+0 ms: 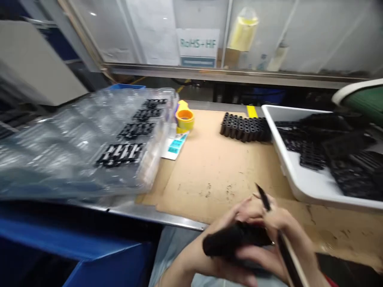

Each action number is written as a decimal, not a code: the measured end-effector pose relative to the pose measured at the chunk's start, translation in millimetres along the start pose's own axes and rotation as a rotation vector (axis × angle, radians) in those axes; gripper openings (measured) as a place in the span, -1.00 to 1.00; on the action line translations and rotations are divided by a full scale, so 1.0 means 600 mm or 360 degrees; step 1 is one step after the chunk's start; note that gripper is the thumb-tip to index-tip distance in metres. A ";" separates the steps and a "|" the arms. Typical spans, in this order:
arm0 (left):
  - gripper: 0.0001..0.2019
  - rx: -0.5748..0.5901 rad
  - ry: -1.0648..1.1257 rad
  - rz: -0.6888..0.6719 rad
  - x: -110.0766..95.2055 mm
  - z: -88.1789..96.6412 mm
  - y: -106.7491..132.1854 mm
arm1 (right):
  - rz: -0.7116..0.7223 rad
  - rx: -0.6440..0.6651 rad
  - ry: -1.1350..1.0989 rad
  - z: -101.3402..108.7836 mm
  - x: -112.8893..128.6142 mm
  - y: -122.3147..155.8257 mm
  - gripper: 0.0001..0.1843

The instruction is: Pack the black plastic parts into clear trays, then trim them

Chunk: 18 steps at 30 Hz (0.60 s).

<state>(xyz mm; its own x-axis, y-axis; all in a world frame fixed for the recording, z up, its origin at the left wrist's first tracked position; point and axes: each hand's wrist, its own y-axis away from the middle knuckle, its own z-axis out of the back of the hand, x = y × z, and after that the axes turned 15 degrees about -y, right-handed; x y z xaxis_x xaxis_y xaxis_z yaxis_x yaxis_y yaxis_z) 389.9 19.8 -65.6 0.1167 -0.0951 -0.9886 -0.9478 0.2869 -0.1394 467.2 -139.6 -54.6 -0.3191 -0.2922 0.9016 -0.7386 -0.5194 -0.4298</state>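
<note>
Both hands are close together at the lower right, over the front edge of the bench. My left hand (249, 209) is closed round a black tube-shaped part (220, 241), whose rounded end points left. My right hand (287, 227) is closed on a slim pointed tool (289, 257) that looks like a knife. Its dark tip sticks up past the fingers, and the shaft runs down to the right. Fingers of the two hands overlap around the black part, so its far end is hidden. Motion blur softens the details.
Clear plastic trays (80, 147) with rows of black parts are stacked at left. Black tubes (243, 127) stand grouped on the cardboard (209, 167). A white bin (290, 179) of black parts is at right. Tape (185, 119) lies behind; a blue bin (113, 263) is lower left.
</note>
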 end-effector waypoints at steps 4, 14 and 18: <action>-0.46 -0.0253 -0.0198 0.0284 -0.003 -0.018 0.010 | -0.0029 -0.0151 -0.0069 -0.012 0.022 -0.006 -0.60; -0.66 -0.0241 -0.0923 0.0557 -0.026 -0.033 0.007 | -0.0323 -0.0245 -0.0415 -0.008 0.031 0.015 -0.64; -0.54 -0.0163 -0.0940 0.0623 -0.036 -0.034 0.001 | -0.0414 -0.0277 -0.0541 -0.016 0.041 0.008 -0.64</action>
<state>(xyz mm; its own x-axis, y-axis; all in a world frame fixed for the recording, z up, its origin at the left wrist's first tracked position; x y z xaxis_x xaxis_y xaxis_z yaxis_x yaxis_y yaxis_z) 380.8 2.7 -43.4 -0.1238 0.5367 -0.8346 -0.9727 0.1008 0.2091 450.4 -141.7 -33.7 0.0813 -0.4320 0.8982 -0.8664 -0.4762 -0.1506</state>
